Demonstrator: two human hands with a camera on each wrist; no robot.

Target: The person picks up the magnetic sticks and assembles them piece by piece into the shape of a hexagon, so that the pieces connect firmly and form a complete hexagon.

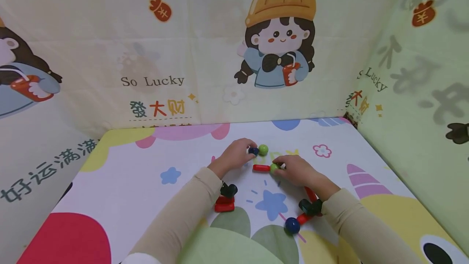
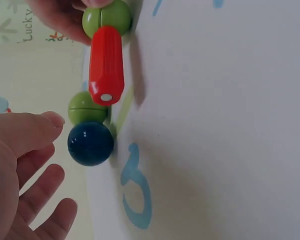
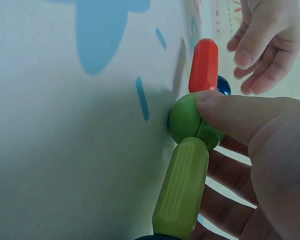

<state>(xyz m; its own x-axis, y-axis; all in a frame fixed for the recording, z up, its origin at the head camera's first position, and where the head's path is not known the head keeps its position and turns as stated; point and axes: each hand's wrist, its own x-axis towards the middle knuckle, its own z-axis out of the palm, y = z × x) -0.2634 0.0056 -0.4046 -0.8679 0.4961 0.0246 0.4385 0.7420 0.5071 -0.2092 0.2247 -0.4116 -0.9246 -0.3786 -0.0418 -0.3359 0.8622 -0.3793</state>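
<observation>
While my right hand (image 1: pixel 296 170) pinched the green ball (image 3: pixel 185 120) between thumb and fingers, mid-worktop (image 1: pixel 135 199), a red rod (image 2: pixel 106 65) and a light green rod (image 3: pixel 180 187) projected from it. My left hand (image 1: pixel 236 152) was relaxed, loosely spread, holding nothing, thumb just beside a dark blue ball (image 2: pixel 90 143) that sat by a second green ball (image 1: pixel 263 150). Handling estimate: light, rigid plastic; glossy balls probably slippery, apt to roll. Silvery disc (image 2: pixel 106 97) on the red rod's tip suggested a magnet. Best hold: balls across the middle, rods by their ridged sides, tips free. Clearances: far edge met the cloth wall (image 1: pixel 205 52); wider room leftward. Two red rods (image 1: pixel 224 207) and a nearer blue ball (image 1: pixel 292 225) lay near my wrists; low sweeps risked knocking them.
</observation>
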